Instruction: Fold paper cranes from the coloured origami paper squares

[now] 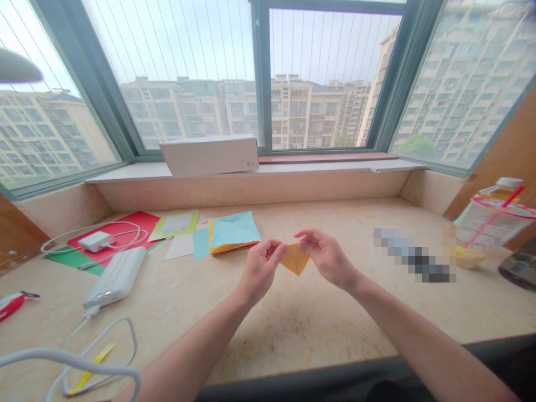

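Note:
A small folded piece of yellow-orange paper is held up above the stone sill, its lower end coming to a point. My left hand pinches its left corner between thumb and fingers. On the other side, my right hand grips the upper right corner, with the index finger raised along the top. Just left of my left hand lies a stack of coloured paper sheets, light blue on top with yellow and red edges below.
Red paper, a white charger and a white power bank with cables lie left. A white box rests on the window ledge. At right stand a plastic cup with a red straw and a blurred-out item.

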Available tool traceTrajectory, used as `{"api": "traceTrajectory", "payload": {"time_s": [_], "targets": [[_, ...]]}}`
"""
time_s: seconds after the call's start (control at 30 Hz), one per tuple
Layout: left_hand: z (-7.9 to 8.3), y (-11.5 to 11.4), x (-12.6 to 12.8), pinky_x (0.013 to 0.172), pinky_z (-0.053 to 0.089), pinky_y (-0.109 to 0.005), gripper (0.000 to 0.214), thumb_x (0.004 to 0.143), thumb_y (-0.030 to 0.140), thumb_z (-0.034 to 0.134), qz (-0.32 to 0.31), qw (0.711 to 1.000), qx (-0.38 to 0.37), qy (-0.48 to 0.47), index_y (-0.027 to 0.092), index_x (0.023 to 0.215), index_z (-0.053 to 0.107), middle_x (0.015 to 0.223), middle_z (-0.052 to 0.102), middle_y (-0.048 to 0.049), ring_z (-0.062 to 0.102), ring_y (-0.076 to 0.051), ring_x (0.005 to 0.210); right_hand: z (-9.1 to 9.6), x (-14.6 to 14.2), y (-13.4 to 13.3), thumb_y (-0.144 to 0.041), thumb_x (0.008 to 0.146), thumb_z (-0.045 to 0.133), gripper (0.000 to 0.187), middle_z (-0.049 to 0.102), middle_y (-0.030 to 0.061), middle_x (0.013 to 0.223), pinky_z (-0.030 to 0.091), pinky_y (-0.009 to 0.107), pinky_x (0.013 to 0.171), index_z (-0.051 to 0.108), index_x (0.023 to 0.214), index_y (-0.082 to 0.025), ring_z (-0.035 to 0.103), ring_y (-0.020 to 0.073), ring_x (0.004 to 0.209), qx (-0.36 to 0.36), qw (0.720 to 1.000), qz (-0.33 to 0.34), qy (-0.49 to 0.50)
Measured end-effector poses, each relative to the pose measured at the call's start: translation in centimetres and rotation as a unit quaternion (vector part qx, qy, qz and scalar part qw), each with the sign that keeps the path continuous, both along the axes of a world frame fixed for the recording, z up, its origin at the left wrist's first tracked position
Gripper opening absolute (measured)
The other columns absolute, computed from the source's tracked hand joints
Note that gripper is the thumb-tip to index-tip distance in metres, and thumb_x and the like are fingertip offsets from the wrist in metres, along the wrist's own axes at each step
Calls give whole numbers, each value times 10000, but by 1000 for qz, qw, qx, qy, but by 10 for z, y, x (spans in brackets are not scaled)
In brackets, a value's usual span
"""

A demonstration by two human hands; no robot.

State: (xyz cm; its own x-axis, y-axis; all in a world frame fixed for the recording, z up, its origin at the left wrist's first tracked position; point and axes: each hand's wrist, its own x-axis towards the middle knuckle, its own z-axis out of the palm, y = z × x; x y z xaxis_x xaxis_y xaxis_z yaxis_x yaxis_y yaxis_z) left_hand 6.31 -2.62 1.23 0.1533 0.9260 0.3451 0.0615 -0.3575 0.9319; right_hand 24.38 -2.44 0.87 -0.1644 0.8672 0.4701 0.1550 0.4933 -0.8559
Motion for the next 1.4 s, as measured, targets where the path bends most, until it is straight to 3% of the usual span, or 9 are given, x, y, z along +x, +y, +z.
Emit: {"api": "traceTrajectory", "payload": {"time_s": [0.27,0.4,0.53,0.67,0.8,1.0,1.17,1.4], "targets": [[-2,-4,-2,523,513,-243,389,885,471,566,-120,990,-43,62,107,785,663,665,694,-85,663,-168,567,-3,1,-1,-373,900,588,278,642,-15,736,456,261,624,553,1134,-227,591,144,683,-8,1000,23,-7],[0,-5,0,489,506,-224,396,894,473,558,-71,997,-30,7,113,746,630,608,680,-62,644,-147,508,0,-1,0,-417,854,651,408,693,37,851,503,293,695,560,1186,-198,647,175,788,-56,995,49,60],[-1,-5,2,446,484,-205,385,900,474,553,-9,999,-25,-25,134,721,580,546,653,-25,633,-138,454,2,-4,0,-415,829,686,338,715,70,925,496,292,695,651,1056,-168,649,178,808,-125,983,124,56],[-7,-4,2,400,441,-188,393,898,494,548,20,999,-30,-13,154,700,545,494,619,4,623,-137,421,0,-8,-1,-381,806,715,282,710,51,906,479,291,697,680,991,-172,631,167,784,-140,981,124,48],[-9,-3,0,400,428,-186,427,912,512,511,8,999,-26,20,148,692,553,484,614,-11,609,-132,414,0,-7,0,-394,785,732,288,705,47,865,475,301,705,688,956,-167,627,172,771,-144,983,108,44],[-7,0,-3,483,503,-214,301,872,405,617,-121,992,-31,7,125,981,596,739,719,-59,643,-125,500,7,1,2,-403,763,755,350,711,73,963,471,312,766,692,1008,-162,627,184,849,-165,977,128,51],[-9,2,-2,434,485,-207,260,873,381,606,-63,997,-55,3,131,807,581,547,630,-2,633,-139,451,6,2,2,-425,802,711,344,699,62,915,463,282,666,707,1020,-159,584,151,743,-141,981,130,3],[-10,0,4,407,481,-208,243,851,355,610,-38,996,-77,-5,147,742,544,581,624,3,638,-143,444,1,-3,1,-419,787,710,309,659,30,775,435,268,595,721,934,-147,522,129,642,-146,983,100,-40]]}}
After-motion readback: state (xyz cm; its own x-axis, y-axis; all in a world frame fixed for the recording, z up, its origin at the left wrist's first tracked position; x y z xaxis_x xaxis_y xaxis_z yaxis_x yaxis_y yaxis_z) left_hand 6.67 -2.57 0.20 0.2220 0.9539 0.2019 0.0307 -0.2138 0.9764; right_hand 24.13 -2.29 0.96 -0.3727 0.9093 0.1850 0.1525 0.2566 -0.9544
